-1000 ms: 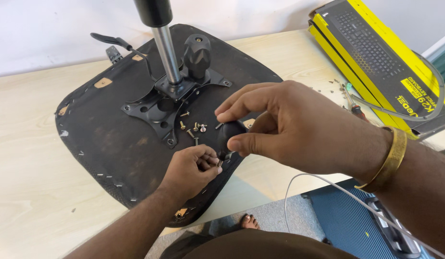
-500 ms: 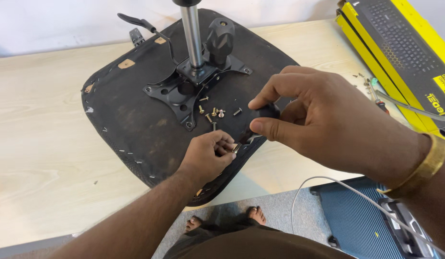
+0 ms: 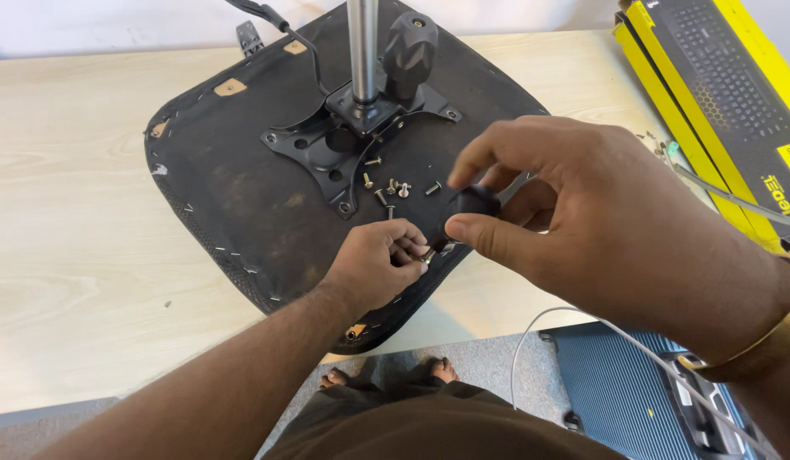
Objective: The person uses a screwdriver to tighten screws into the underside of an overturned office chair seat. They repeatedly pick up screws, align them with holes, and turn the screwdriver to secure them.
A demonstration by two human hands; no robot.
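A black upturned chair seat (image 3: 233, 196) lies on a light wooden table (image 3: 71, 213), with a black metal mounting plate (image 3: 327, 149), a chrome gas cylinder (image 3: 363, 47) and a black knob (image 3: 409, 47) on it. Several small screws (image 3: 393, 189) lie loose on the seat beside the plate. My right hand (image 3: 599, 230) pinches a small black part (image 3: 473, 203) between thumb and fingers. My left hand (image 3: 378, 264) is closed on a small screw right below that part, touching it.
A yellow and black keyboard box (image 3: 727, 94) lies at the table's right end, with small hardware (image 3: 663, 149) and a grey cable (image 3: 736, 198) beside it. A blue ribbed case (image 3: 625, 383) stands on the grey floor below. My feet (image 3: 386, 373) show under the table edge.
The view has moved closer and lower over the seat. Both hands stay together at the seat's near edge, the left hand's fingers working against the black part held by the right.
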